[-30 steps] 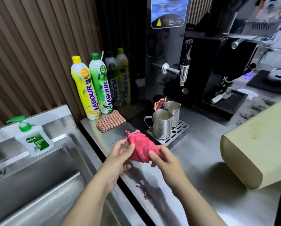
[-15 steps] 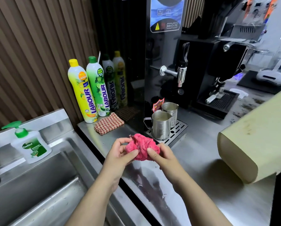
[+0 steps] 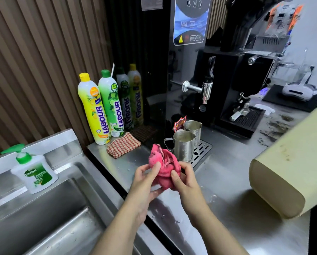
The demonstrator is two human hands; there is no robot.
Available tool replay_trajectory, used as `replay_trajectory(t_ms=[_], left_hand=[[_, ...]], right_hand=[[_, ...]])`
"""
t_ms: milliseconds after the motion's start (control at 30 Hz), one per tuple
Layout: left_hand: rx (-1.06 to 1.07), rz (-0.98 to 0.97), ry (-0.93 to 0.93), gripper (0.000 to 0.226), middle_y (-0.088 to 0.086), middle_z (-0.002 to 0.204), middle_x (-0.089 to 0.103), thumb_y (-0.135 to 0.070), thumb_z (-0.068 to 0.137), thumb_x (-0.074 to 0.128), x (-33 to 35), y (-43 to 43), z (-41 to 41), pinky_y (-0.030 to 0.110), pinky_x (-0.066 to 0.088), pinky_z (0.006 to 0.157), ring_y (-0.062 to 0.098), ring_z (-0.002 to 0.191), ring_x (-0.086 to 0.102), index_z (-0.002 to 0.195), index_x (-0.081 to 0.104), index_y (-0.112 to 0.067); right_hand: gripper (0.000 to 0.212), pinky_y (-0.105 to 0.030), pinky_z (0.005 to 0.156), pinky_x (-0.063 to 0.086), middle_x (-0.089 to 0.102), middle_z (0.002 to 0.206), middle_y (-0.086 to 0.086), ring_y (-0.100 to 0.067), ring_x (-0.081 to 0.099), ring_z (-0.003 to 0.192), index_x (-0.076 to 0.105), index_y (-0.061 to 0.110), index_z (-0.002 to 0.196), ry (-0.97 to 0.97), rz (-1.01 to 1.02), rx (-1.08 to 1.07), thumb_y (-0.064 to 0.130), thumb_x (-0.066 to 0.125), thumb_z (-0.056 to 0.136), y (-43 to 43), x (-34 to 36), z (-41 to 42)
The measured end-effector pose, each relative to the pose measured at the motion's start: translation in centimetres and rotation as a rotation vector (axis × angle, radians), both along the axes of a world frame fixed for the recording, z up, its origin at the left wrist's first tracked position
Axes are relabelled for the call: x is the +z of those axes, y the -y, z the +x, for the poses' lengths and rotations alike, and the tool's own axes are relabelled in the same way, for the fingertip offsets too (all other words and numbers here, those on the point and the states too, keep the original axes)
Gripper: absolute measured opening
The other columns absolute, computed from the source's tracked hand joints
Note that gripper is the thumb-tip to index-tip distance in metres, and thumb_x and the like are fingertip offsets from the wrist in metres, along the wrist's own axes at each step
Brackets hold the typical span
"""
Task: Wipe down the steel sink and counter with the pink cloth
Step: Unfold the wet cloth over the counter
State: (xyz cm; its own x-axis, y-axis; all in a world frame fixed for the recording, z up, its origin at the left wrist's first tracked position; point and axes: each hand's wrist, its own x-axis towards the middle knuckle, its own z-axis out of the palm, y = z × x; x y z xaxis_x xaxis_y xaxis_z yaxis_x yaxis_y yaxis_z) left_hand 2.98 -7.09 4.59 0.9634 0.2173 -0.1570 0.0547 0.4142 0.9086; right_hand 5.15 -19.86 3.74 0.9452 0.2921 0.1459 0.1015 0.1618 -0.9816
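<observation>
Since the earlier frame the pink cloth point(image 3: 163, 165) is re-bunched, one fold now standing up — left hand point(image 3: 144, 183) and right hand point(image 3: 187, 181) pinch it close together above the counter point(image 3: 227, 178) edge, beside the sink point(image 3: 49, 216). Advised: fold it into a flat pad before wiping. Two steel jugs point(image 3: 183, 147) stand open nearby; contents cannot be told.

A yellow plastic dish-soap bottle point(image 3: 94, 111) and a green plastic dish-soap bottle point(image 3: 111, 105) stand at ten o'clock, a folded red-checked cloth point(image 3: 123, 145) at their five. A white pump-top soap bottle point(image 3: 34, 173) sits at nine.
</observation>
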Motion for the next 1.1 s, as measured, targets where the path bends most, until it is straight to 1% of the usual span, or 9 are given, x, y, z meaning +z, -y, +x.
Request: replay_trajectory(t_ms=[100,200,367,500,700,800,967,1033,1100], left_hand=[[0.017,-0.004,0.032,0.052,0.008,0.102,0.072,-0.038,0.068,0.073,0.1,0.0,0.3,0.029,0.057,0.066,0.022,0.092,0.069,0.111,0.056,-0.014],[-0.003,-0.028,0.03,0.036,0.012,0.107,0.07,-0.032,0.079,0.065,-0.3,0.2,0.1,0.033,0.058,0.071,0.023,0.097,0.068,0.11,0.061,-0.014],[-0.115,-0.015,0.085,0.054,-0.002,0.113,0.069,-0.04,0.069,0.074,-0.4,-0.2,-0.2,0.024,0.054,0.073,0.015,0.104,0.065,0.118,0.056,-0.026],[-0.033,0.049,0.039,0.044,-0.001,0.103,0.073,-0.007,0.077,0.069,-0.9,-0.8,0.1,0.025,0.052,0.076,0.015,0.098,0.067,0.117,0.056,-0.02],[-0.121,-0.025,0.031,0.044,0.005,0.104,0.072,-0.012,0.069,0.067,-0.6,-2.9,-0.5,0.022,0.055,0.067,0.016,0.095,0.068,0.113,0.063,-0.015],[-0.226,-0.025,0.042,0.036,0.007,0.105,0.072,-0.009,0.072,0.065,-0.4,-3.5,-0.4,0.025,0.056,0.069,0.019,0.097,0.067,0.107,0.068,-0.017],[-0.144,0.097,-0.054,0.025,0.005,0.094,0.074,-0.013,0.076,0.066,-0.6,-5.0,0.9,0.026,0.055,0.067,0.017,0.086,0.07,0.101,0.068,-0.018],[-0.159,0.242,-0.118,0.022,0.003,0.09,0.074,-0.014,0.079,0.067,-1.4,-5.6,1.7,0.022,0.052,0.064,0.017,0.084,0.069,0.101,0.067,-0.017],[-0.086,0.537,-0.208,0.017,0.003,0.091,0.069,-0.014,0.083,0.066,-2.9,-6.5,2.5,0.022,0.048,0.07,0.019,0.087,0.064,0.1,0.066,-0.013]], right_hand=[[0.02,-0.013,0.082,0.044,0.064,0.107,0.006,-0.004,0.059,0.1,0.054,0.027,0.109,0.016,-0.02,0.011,0.03,0.048,0.091,-0.2,0.2,-0.4],[0.017,-0.011,0.074,0.042,0.061,0.105,0.004,-0.006,0.055,0.092,0.057,0.026,0.108,-0.04,0.012,-0.033,0.027,0.045,0.095,0.1,0.3,-0.4],[0.019,-0.028,0.072,0.038,0.063,0.091,0.01,-0.008,0.053,0.081,0.057,0.023,0.102,-0.152,0.032,-0.031,0.031,0.04,0.098,0.7,0.5,-0.2],[0.031,-0.041,0.091,0.038,0.07,0.107,0.001,-0.018,0.058,0.102,0.06,0.022,0.111,-0.322,0.123,-0.038,0.033,0.034,0.098,0.9,0.0,-0.3],[0.066,-0.057,0.099,0.04,0.069,0.112,-0.011,-0.028,0.062,0.109,0.062,0.02,0.114,-0.552,0.222,0.101,0.072,0.037,0.081,1.9,-0.5,0.2],[0.061,-0.059,0.087,0.05,0.069,0.107,-0.011,-0.034,0.065,0.101,0.053,0.024,0.119,-0.581,0.19,0.14,0.043,0.078,0.066,1.6,-0.5,0.5],[0.044,-0.032,0.053,0.053,0.065,0.077,-0.004,-0.017,0.064,0.062,0.052,0.02,0.105,-0.473,0.179,-0.002,-0.002,0.07,0.072,1.5,-1.4,0.8],[0.042,-0.036,0.054,0.054,0.062,0.077,-0.006,-0.018,0.063,0.059,0.05,0.02,0.103,-0.478,0.063,-0.065,-0.004,0.069,0.075,1.1,-1.8,0.9],[0.043,-0.043,0.07,0.055,0.06,0.087,-0.004,-0.02,0.063,0.072,0.049,0.021,0.109,-0.385,-0.316,-0.13,0.002,0.07,0.076,0.7,-2.5,1.1]])
